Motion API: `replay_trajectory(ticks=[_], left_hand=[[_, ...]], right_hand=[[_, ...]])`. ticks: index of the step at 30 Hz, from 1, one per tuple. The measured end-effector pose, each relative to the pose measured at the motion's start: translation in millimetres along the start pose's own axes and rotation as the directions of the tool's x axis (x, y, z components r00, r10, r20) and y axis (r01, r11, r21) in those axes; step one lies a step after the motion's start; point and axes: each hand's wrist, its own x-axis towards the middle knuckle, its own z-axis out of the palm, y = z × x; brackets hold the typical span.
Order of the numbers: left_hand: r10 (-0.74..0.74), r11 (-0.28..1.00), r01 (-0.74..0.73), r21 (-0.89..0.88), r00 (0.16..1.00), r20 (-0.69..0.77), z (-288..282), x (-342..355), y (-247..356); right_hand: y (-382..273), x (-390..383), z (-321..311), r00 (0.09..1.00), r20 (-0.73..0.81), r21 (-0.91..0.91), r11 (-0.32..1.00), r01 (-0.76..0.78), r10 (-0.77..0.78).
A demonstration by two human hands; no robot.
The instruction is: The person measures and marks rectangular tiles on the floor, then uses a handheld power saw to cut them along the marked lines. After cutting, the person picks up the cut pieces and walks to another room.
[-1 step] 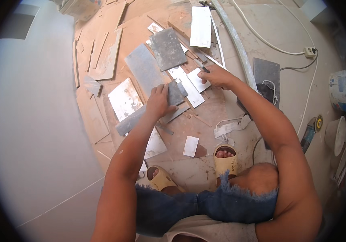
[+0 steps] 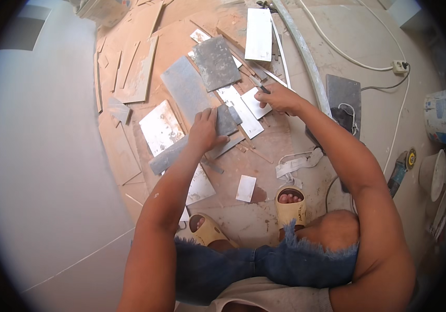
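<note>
My left hand (image 2: 205,131) spans the near-left side of a small dark grey tile piece (image 2: 226,120), its thumb and fingers gripping the edges. In my right hand (image 2: 280,99) is a slim tool (image 2: 260,85) with a dark grip and a pale front end; its exact kind is not clear. That hand hovers by a white square tile piece (image 2: 254,102). A long white tile strip (image 2: 247,118) lies between the two hands. Beyond my left hand are a large blue-grey tile (image 2: 184,83) and a speckled dark tile (image 2: 216,62).
Brown tile offcuts (image 2: 138,78) spread over the far left. A white box-like piece (image 2: 259,34) stands at the back, beside a long metal bar (image 2: 306,57). To the right lie an angle grinder (image 2: 401,169), a power socket (image 2: 400,67) on a cord, and buckets (image 2: 440,117).
</note>
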Motion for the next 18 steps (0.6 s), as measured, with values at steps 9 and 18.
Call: replay_trajectory(ticks=[9, 18], left_hand=[[0.013, 1.0, -0.013, -0.011, 0.999, -0.039, 2, 11, 3], [0.027, 0.998, -0.03, -0.05, 0.998, -0.061, 7, 5, -3]], right_hand=[[4, 1, -6, 1.0, 0.016, -0.077, 0.997, -0.023, 0.024], [0, -3, 6, 0.996, 0.056, -0.071, 0.995, -0.066, 0.07]])
